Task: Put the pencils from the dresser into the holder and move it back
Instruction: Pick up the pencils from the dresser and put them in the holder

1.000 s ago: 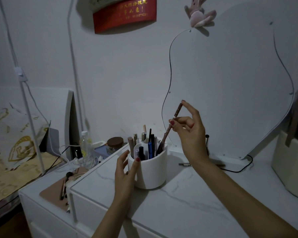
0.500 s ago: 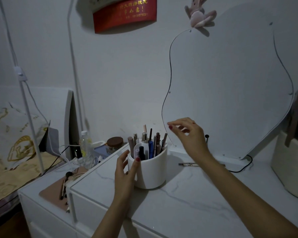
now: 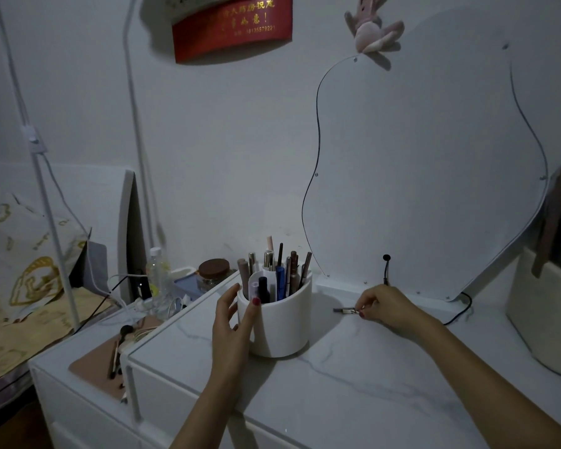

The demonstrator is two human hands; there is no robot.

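Observation:
A white round holder stands on the marbled dresser top, filled with several pencils and pens standing upright. My left hand cups the holder's left side, thumb on its rim. A pencil lies flat on the dresser to the right of the holder, below the mirror. My right hand rests on the dresser with its fingertips pinched on the pencil's right end; most of that pencil is hidden by the fingers.
A wavy-edged mirror leans on the wall behind, with a black cable at its foot. A cream basket stands at the right. On the lower left surface are a bottle, a brown-lidded jar and a pink mat with brushes.
My right hand dropped the brown pencil into the holder, then moved down and right to the dresser top and pinched the lying pencil. My left hand stayed on the holder.

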